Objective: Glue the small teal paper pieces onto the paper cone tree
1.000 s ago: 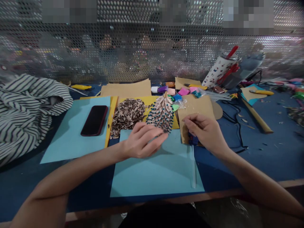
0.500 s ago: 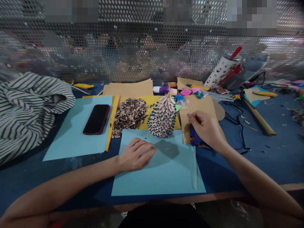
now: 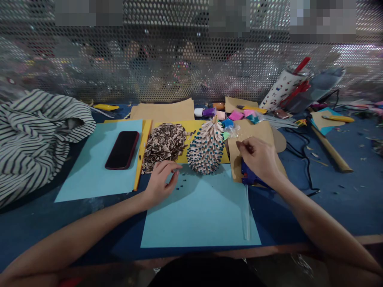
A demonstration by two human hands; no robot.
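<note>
A cone-shaped piece (image 3: 206, 149) covered in pale seeds with dark teal tips stands at the back of the light blue sheet (image 3: 194, 223). My left hand (image 3: 161, 181) is just left of it, in front of a heap of striped sunflower seeds (image 3: 166, 141). Its thumb and forefinger nearly meet around something small and dark that is hard to make out. Several tiny dark bits (image 3: 181, 185) lie beside its fingertips. Over a blue glue gun (image 3: 249, 175), my right hand (image 3: 259, 159) is closed in a pinch; what it holds is too small to name.
A phone (image 3: 122, 149) rests on another blue sheet at left, near striped cloth (image 3: 38, 139). Coloured clay packs (image 3: 236, 115) line the back. A patterned tumbler (image 3: 283, 89), black cord (image 3: 305, 159) and wooden stick (image 3: 332, 147) are at right. A clear stick (image 3: 247, 215) lies in front.
My left hand has moved left and back towards the seed heap, its fingertips coming together and uncovering the tiny dark bits. My right hand keeps its pinch in nearly the same place.
</note>
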